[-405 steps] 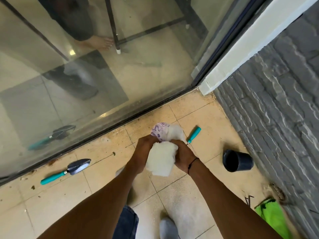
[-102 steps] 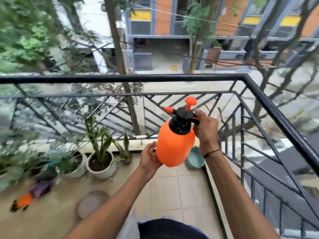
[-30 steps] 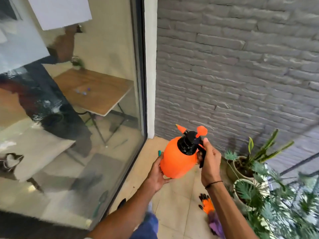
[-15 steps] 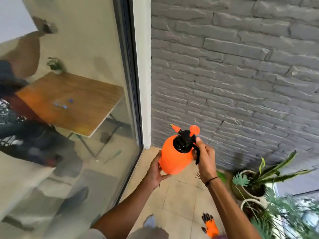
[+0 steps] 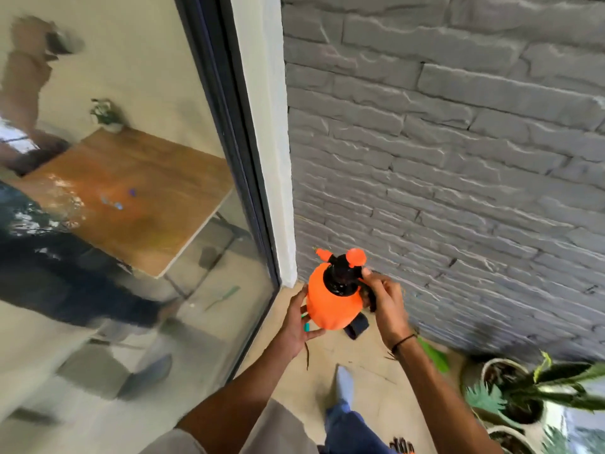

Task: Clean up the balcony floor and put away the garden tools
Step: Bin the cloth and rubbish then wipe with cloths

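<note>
Orange plastic, the spray bottle (image 5: pixel 330 303) hangs in mid-air near the corner where the glass door (image 5: pixel 131 191) meets the grey brick wall (image 5: pixel 458 142). The right hand (image 5: pixel 386 306) grasps its black pump head, fingers curled round the handle; the left hand (image 5: pixel 296 317) cups the round body from the side with fingers spread, supporting rather than gripping. On the tiled floor (image 5: pixel 370 381) below lie a dark pot (image 5: pixel 357 326) on its side and a green cloth (image 5: pixel 433 353), with potted plants (image 5: pixel 523 391) to the right. Risks, as I judge them: a squeeze on the trigger could wet the floor, the smooth body could slip off the open left palm, and a foot could catch the toppled pot.
</note>
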